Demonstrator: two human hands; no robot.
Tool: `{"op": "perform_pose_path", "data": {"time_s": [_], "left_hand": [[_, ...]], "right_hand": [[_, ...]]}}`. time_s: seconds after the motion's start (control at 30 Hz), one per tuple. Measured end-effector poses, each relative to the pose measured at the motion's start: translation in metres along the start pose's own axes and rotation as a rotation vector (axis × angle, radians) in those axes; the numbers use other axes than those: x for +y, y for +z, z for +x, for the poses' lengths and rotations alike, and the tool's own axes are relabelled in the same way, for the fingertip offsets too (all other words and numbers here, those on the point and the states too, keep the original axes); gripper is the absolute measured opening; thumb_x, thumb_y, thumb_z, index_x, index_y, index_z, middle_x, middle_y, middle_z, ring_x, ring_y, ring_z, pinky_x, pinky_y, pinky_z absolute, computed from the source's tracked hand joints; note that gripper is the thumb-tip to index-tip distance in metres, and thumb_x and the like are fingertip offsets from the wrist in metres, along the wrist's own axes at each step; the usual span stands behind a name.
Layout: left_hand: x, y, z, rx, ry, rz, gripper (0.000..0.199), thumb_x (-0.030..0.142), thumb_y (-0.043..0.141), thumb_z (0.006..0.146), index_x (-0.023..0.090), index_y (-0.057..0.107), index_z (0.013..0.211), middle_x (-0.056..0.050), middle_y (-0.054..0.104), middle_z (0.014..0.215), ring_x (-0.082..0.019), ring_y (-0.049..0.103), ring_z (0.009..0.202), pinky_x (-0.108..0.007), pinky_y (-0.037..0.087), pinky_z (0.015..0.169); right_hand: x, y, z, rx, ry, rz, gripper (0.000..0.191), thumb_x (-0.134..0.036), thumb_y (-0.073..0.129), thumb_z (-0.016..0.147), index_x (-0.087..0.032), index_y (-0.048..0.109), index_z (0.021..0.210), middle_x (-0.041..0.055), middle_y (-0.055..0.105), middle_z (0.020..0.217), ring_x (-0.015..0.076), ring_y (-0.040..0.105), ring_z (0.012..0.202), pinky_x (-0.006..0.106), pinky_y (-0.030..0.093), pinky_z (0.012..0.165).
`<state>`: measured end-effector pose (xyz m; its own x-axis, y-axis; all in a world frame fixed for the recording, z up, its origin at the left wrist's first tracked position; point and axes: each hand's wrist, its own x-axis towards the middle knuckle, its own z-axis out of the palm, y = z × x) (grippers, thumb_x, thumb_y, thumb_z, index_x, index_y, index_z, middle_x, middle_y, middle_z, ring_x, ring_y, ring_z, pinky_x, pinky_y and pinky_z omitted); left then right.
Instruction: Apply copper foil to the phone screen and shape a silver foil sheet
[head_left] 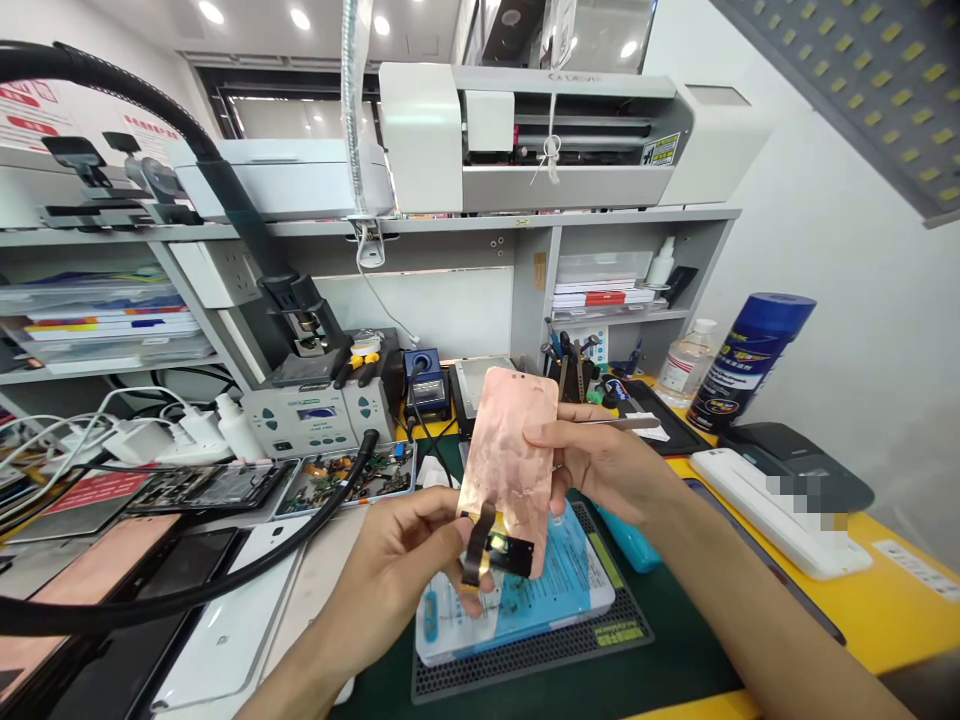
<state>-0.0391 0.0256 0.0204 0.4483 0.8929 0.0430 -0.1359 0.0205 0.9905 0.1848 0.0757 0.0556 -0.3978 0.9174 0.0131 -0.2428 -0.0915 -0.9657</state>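
Both of my hands hold up a phone display panel (514, 450), its copper-coloured back turned toward me. A dark flex cable (480, 545) and a black strip sit at its lower end. My left hand (409, 565) pinches the lower left edge beside the cable, thumb in front. On the upper right side, my right hand (600, 465) grips the panel with its thumb on the copper face. A thin metal tool (619, 424) juts out behind the right hand; how it is held is hidden. Under the panel, a blue and white box (540, 600) lies on a dark mat (630, 620).
Phone parts (217, 620) lie at left, crossed by a thick black hose (247, 575). A tray of small components (390, 470) stands near a grey soldering station (315, 415). At right are a blue spray can (750, 360), a clear bottle (686, 360) and a white device (776, 510).
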Motion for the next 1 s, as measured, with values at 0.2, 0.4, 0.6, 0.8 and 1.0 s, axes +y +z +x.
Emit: {"op": "perform_pose_path", "data": {"time_s": [0.2, 0.4, 0.6, 0.8, 1.0], "left_hand": [[-0.001, 0.0, 0.002, 0.053, 0.022, -0.023, 0.019, 0.032, 0.063, 0.094, 0.016, 0.073, 0.091, 0.0, 0.067, 0.065, -0.018, 0.071, 0.055, -0.027, 0.054, 0.058], [0.0, 0.0, 0.004, 0.16, 0.118, -0.069, 0.009, 0.023, 0.07, 0.089, 0.015, 0.072, 0.09, 0.0, 0.068, 0.074, -0.019, 0.073, 0.064, -0.028, 0.055, 0.066], [0.003, 0.0, 0.005, 0.182, 0.161, -0.167, 0.012, 0.018, 0.074, 0.083, 0.016, 0.073, 0.095, 0.003, 0.066, 0.073, -0.019, 0.074, 0.067, -0.029, 0.057, 0.068], [0.001, -0.001, 0.007, 0.201, 0.19, -0.185, 0.014, 0.018, 0.074, 0.083, 0.014, 0.072, 0.096, 0.0, 0.068, 0.071, -0.019, 0.072, 0.068, -0.03, 0.058, 0.067], [-0.002, -0.001, 0.009, 0.186, 0.187, -0.116, 0.014, 0.023, 0.074, 0.085, 0.016, 0.071, 0.098, -0.001, 0.07, 0.082, -0.015, 0.069, 0.065, -0.027, 0.057, 0.065]], "right_hand": [[-0.003, -0.003, -0.001, -0.015, -0.04, 0.01, 0.01, -0.02, 0.073, 0.078, -0.012, 0.072, 0.084, 0.0052, 0.072, 0.07, 0.0164, 0.067, 0.054, 0.029, 0.061, 0.049], [-0.002, -0.01, 0.003, 0.149, -0.162, -0.056, 0.016, -0.028, 0.074, 0.085, -0.016, 0.071, 0.093, 0.0063, 0.075, 0.083, 0.02, 0.075, 0.074, 0.027, 0.061, 0.057], [0.003, -0.004, 0.004, 0.146, -0.169, -0.179, 0.024, -0.036, 0.081, 0.08, -0.015, 0.068, 0.08, 0.0024, 0.072, 0.071, 0.0174, 0.073, 0.06, 0.025, 0.058, 0.049], [0.011, 0.007, 0.004, 0.143, -0.178, -0.303, 0.038, -0.05, 0.065, 0.09, -0.015, 0.07, 0.078, 0.0041, 0.071, 0.066, 0.0163, 0.071, 0.057, 0.023, 0.056, 0.045], [0.013, 0.023, -0.002, -0.005, -0.147, -0.423, 0.027, -0.041, 0.071, 0.087, -0.015, 0.072, 0.079, 0.0011, 0.07, 0.066, 0.0123, 0.065, 0.05, 0.022, 0.056, 0.046]]}}
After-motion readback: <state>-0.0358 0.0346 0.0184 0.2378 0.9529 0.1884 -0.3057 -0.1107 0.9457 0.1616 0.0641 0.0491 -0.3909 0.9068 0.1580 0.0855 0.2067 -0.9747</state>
